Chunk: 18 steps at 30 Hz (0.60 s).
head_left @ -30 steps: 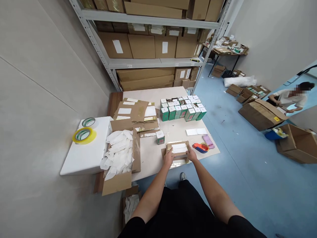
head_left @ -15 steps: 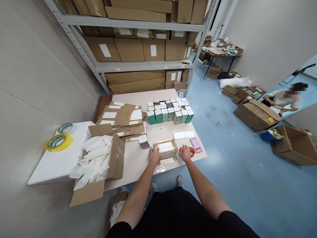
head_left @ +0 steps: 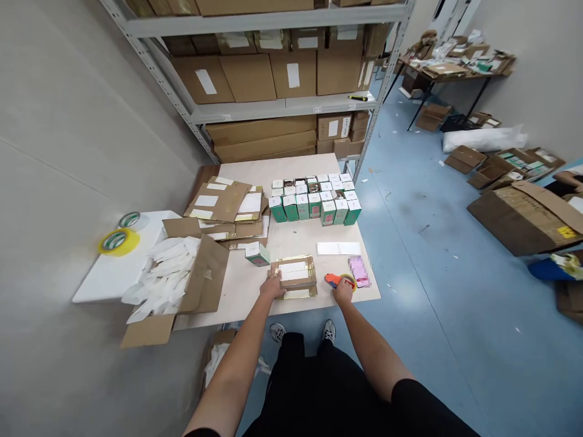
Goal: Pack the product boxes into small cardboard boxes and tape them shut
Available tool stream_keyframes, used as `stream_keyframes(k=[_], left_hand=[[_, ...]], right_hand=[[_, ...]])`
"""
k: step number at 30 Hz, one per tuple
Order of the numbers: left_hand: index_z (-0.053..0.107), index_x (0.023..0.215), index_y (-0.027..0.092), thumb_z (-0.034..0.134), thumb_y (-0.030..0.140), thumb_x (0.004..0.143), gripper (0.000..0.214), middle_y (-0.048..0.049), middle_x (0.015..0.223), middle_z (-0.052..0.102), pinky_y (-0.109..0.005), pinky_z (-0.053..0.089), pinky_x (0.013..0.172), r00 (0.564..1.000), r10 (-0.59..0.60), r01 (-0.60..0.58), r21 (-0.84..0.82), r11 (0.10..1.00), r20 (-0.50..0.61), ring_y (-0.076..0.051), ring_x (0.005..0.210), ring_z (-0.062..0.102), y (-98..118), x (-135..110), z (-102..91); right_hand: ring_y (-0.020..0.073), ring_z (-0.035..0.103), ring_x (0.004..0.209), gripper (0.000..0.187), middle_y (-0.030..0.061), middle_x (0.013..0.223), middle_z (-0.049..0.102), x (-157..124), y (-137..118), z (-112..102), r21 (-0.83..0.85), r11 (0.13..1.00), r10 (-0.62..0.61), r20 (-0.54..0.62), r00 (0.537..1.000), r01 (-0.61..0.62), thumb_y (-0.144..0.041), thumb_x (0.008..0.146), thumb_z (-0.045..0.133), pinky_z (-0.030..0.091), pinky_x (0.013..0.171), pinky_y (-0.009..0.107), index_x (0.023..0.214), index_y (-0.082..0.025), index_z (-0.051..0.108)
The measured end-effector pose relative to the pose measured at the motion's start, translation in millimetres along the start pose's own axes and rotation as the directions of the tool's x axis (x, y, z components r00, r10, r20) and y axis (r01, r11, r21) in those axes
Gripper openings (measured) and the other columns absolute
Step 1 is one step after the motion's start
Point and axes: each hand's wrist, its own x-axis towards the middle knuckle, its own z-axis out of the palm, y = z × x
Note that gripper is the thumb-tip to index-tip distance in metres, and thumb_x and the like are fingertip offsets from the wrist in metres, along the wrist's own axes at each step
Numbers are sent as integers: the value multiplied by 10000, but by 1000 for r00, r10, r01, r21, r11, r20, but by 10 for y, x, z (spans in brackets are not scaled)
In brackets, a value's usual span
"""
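Observation:
My left hand point(head_left: 272, 285) grips the left edge of a small flat cardboard box point(head_left: 296, 283), which has white labels and shiny tape on it. Near the table's front edge, my right hand point(head_left: 343, 291) holds an orange tape dispenser point(head_left: 333, 279) by its rear part, around a yellow-rimmed roll. Just behind my left hand is a single green-and-white box point(head_left: 257, 254), turned at an angle. White label slips point(head_left: 338, 248) and a blurred pink item point(head_left: 359, 271) lie close to the dispenser.
Rows of green-and-white boxes point(head_left: 315, 206) stand at the table's back right. Flattened cardboard point(head_left: 218, 203) is stacked at the left, beside an open carton point(head_left: 210, 276) of white paper strips. Tape rolls point(head_left: 117, 242) lie on a white surface. A shelf rack point(head_left: 273, 109) rises behind.
My right hand has shifted back along the dispenser, uncovering its orange front. My left hand and the cardboard box sit slightly further left, and the single green-and-white box has turned. The view has swung left.

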Motion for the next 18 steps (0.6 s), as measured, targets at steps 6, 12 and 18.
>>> stream_keyframes(k=[6,12,18], left_hand=[[112,1681,295,811,427,710,1203,-131,1725,-213,-487,451,1131,987,-15,16,-9,1000,158,-429,1495,398,-34,121,-117],[113,1676,227,851,468,607,1321,-172,1721,-193,-480,408,1161,986,37,-25,-74,997,163,-432,1588,161,-113,247,-58],[284,1642,254,855,506,580,1232,-164,1745,-84,-493,440,1132,989,25,-13,-78,997,147,-460,1528,319,-76,290,-151]], right_hand=[[378,628,1205,385,255,1206,702,66,98,-84,-55,998,-5,70,998,9,-268,878,642,412,1021,460,1217,-93,697],[442,504,1240,485,314,1253,625,-82,333,-180,-25,992,-124,-214,969,122,-156,874,483,304,1079,576,1322,-52,637],[395,482,1185,441,217,1214,607,-138,343,-584,128,948,-204,-457,866,291,-173,878,475,341,1064,559,1296,-135,610]])
